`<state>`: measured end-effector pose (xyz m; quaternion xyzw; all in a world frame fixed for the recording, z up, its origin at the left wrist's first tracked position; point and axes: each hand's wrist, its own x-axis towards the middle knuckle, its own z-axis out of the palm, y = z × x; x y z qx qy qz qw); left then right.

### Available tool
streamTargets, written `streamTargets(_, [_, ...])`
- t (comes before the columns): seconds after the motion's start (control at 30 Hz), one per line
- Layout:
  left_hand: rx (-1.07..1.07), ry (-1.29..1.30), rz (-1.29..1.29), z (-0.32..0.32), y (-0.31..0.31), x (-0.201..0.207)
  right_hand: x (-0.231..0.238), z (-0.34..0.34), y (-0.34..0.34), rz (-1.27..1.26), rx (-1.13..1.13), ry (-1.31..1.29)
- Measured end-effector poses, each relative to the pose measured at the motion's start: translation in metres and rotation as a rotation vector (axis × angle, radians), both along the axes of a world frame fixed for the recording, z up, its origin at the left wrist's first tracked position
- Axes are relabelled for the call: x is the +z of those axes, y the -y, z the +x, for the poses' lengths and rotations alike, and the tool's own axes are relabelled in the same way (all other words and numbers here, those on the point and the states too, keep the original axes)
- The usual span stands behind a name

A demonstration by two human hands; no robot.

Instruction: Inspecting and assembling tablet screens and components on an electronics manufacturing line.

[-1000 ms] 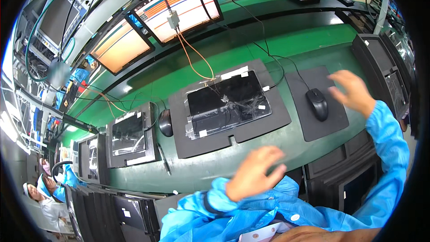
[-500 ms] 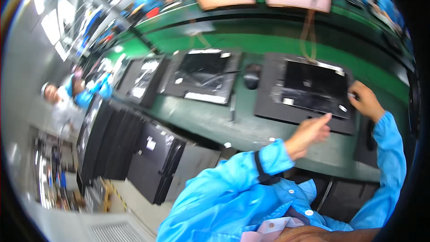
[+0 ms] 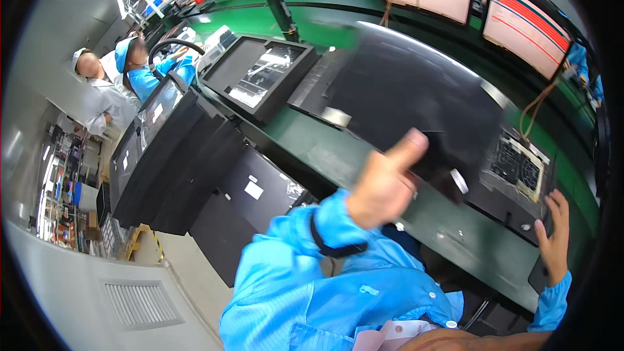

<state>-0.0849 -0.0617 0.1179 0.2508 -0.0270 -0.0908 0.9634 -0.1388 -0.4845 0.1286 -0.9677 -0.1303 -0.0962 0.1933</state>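
Observation:
My left hand [image 3: 387, 182] grips the near edge of a large black display panel [image 3: 416, 84], thumb on top and the other fingers mostly hidden beneath. The panel is tilted and smeared by motion, with white tabs near its edges. It hangs over the bench, covering part of a second dark unit [image 3: 318, 84] on the left. My right hand [image 3: 554, 237] holds nothing, fingers apart, beside the right end of a black foam pad [image 3: 500, 208]. On that pad lies an uncovered dark unit [image 3: 518, 164] with a pale rim.
A black tray [image 3: 260, 78] with a film-covered panel stands farther left on the green bench [image 3: 312, 149]. Stacked black trays [image 3: 175, 162] stand on the near left. Two monitors [image 3: 526, 29] rise at the back. Two people [image 3: 146, 75] are at the far left.
The black panel has come up off the right-hand pad and moved left with my left hand, exposing the unit there. My right hand has come away from the panel's edge. My view has turned.

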Motion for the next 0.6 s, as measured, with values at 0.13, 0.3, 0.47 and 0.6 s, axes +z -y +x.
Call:
streamTargets(0.13, [0.459, 0.047, 0.123, 0.095, -0.166, -0.002, -0.019, 0.016, -0.057, 0.043, 0.084, -0.077])
streamTargets(0.3, [0.834, -0.027, -0.11, 0.237, -0.396, -0.056, -0.034, 0.025, -0.095, 0.044, 0.149, -0.13])
streamTargets(0.47, [0.964, -0.015, -0.044, 0.297, -0.493, -0.077, -0.042, 0.023, -0.089, 0.037, 0.034, -0.242])
streamTargets(0.6, [0.947, 0.025, -0.1, 0.303, -0.533, -0.09, -0.042, 0.026, -0.089, 0.034, 0.017, -0.209])
